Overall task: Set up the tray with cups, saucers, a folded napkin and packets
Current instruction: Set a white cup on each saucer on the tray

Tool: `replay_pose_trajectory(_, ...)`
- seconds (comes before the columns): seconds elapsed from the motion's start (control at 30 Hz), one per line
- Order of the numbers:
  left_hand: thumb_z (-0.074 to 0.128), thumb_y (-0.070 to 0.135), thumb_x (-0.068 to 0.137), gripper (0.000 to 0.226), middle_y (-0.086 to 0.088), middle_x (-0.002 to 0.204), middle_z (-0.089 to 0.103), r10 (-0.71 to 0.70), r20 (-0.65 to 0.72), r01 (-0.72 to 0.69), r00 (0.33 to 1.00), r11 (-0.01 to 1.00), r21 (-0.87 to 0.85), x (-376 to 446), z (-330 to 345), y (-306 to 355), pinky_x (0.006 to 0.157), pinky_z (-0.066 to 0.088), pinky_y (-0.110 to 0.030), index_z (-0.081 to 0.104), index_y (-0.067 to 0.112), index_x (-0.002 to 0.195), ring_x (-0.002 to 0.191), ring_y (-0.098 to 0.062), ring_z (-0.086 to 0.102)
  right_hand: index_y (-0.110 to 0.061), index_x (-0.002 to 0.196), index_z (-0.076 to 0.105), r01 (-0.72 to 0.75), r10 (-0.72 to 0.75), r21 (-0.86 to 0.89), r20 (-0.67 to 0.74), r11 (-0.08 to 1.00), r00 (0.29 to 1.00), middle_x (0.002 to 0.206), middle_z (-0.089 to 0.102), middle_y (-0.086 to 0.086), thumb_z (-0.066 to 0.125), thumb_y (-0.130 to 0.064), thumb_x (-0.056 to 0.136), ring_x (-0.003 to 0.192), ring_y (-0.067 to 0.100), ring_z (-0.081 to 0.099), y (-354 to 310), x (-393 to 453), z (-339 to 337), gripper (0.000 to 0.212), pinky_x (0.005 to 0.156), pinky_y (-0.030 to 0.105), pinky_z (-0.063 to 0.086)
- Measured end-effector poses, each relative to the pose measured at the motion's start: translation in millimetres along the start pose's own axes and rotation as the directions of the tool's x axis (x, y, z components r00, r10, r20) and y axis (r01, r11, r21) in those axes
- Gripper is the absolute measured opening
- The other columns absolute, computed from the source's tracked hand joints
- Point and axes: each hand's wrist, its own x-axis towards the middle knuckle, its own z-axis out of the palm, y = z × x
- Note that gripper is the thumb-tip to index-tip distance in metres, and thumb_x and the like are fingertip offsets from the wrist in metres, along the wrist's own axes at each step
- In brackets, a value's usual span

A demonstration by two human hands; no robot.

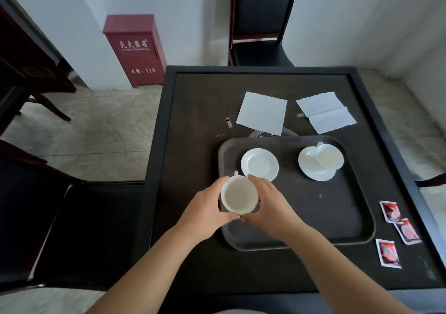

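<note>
A dark tray lies on the black table. My left hand and my right hand hold a white cup between them, over the tray's near left corner. Just beyond it an empty white saucer sits on the tray. At the tray's far right a second cup stands on another saucer. Two white napkins lie behind the tray, one flat, one partly unfolded. Three red packets lie right of the tray.
A black chair stands behind the table and another chair seat is at my left. A red fire-extinguisher box stands against the wall. A round dark disc peeks out behind the tray.
</note>
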Motion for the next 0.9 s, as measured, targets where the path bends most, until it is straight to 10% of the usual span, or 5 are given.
replay_pose_trajectory(0.4, 0.085, 0.044, 0.07, 0.09, 0.019, 0.138, 0.052, -0.094, -0.064, 0.097, 0.994, 0.994, 0.055, 7, 72, 70, 0.102, 0.048, -0.037, 0.031, 0.046, 0.142, 0.124, -0.009, 0.052, -0.026, 0.147, 0.032, 0.028, -0.024, -0.057, 0.074, 0.998, 0.997, 0.141, 0.042, -0.008, 0.088, -0.045, 0.062, 0.124, 0.01, 0.044, 66, -28, -67, 0.103, 0.1, 0.031, 0.042)
replay_pose_trajectory(0.9, 0.085, 0.042, 0.071, 0.092, 0.019, 0.14, 0.05, -0.19, -0.058, 0.191, 0.98, 0.981, 0.019, 41, 104, 76, 0.101, 0.043, -0.03, 0.027, 0.049, 0.142, 0.124, -0.006, 0.051, -0.042, 0.138, 0.034, 0.066, -0.067, 0.01, 0.115, 0.998, 0.991, 0.129, 0.043, -0.02, 0.087, -0.043, 0.061, 0.104, -0.009, 0.042, 109, -4, -79, 0.094, 0.082, 0.008, 0.032)
